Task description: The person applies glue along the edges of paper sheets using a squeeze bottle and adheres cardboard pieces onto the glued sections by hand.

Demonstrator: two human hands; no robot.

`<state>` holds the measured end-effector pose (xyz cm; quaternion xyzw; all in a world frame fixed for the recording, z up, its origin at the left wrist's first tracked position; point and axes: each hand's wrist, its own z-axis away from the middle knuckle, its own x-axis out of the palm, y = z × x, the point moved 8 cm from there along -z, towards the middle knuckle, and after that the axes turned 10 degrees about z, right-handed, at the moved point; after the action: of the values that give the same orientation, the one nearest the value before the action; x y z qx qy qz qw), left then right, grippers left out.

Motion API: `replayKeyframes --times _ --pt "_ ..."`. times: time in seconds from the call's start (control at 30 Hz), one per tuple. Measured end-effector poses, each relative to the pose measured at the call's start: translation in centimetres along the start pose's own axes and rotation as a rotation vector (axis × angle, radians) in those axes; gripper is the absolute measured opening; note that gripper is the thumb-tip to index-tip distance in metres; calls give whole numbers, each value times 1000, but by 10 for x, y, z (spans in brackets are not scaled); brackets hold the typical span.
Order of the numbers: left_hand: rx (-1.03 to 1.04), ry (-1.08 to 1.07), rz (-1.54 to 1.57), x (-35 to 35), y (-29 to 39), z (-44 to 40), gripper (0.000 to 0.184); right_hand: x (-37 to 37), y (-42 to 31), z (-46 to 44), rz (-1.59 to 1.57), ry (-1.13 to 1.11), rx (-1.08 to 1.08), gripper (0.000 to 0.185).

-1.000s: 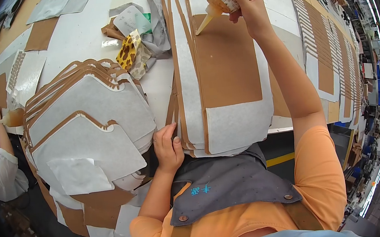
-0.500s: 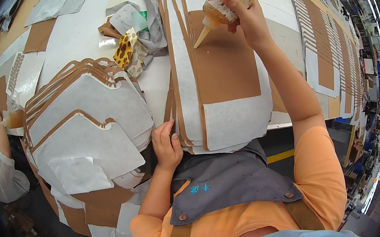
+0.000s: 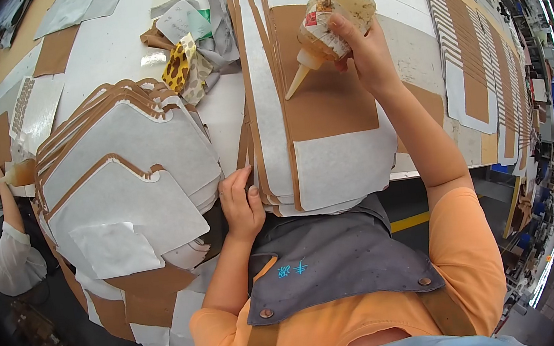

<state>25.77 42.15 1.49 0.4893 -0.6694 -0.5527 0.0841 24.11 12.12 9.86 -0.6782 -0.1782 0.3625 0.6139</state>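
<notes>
- The right hand (image 3: pixel 369 53) is wrapped around a clear bottle (image 3: pixel 344 8), thumb across its side, holding it tilted with the nozzle (image 3: pixel 297 82) pointing down.
- The nozzle tip is at the left edge of the brown panel (image 3: pixel 337 104), beside a long brown strip; whether it touches cannot be told.
- The left hand (image 3: pixel 241 204) has its fingers bent and close together at the near left edge of the sheet stack (image 3: pixel 348 171); whether it pinches a layer cannot be told.
- That stack lies on the tabletop (image 3: pixel 101 42), with crumpled scraps (image 3: pixel 186 64) beyond the left hand and a second stack (image 3: pixel 123 146) of shaped pieces to its left.
- A squeeze that is too hard, or a pause at 1 spot, could leave a blob of the amber liquid on the panel.
- A wandering wrist could carry the tip off the edge and mark the strip.
- The layers overlap unevenly, so a dragging tip or weak hold from the left hand could let the top ones slide.
</notes>
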Motion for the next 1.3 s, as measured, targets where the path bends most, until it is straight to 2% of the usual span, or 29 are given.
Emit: replayKeyframes --times 0.03,0.13,0.33,0.43,0.53,0.63,0.73,0.93,1.13,1.23,1.3 --pt "3 6 4 0 -1 1 29 0 2 4 -1 1 13 50" --pt "11 13 9 0 -1 0 29 1 7 14 -33 -21 50 66" --pt "4 9 24 1 -2 1 29 2 12 42 -28 -12 128 70" --pt "15 0 4 1 -1 1 28 5 11 57 13 -81 116 71" --pt "19 -4 -6 1 -1 1 28 15 15 61 -167 -173 149 66" --pt "18 -5 1 1 0 1 28 0 19 34 -459 -84 220 43" --pt "20 2 6 0 -1 0 28 -19 -2 -6 -294 -23 -26 43" --pt "16 -4 -10 0 0 0 29 -24 -19 -50 -160 131 -104 43" --pt "0 -2 17 -1 -2 1 29 -18 -19 -72 -9 110 -154 43" --pt "7 -4 15 0 -2 1 29 -11 -27 -77 16 -17 -209 43" --pt "9 -7 11 -1 -2 1 29 -10 -28 -73 -15 21 -196 41"
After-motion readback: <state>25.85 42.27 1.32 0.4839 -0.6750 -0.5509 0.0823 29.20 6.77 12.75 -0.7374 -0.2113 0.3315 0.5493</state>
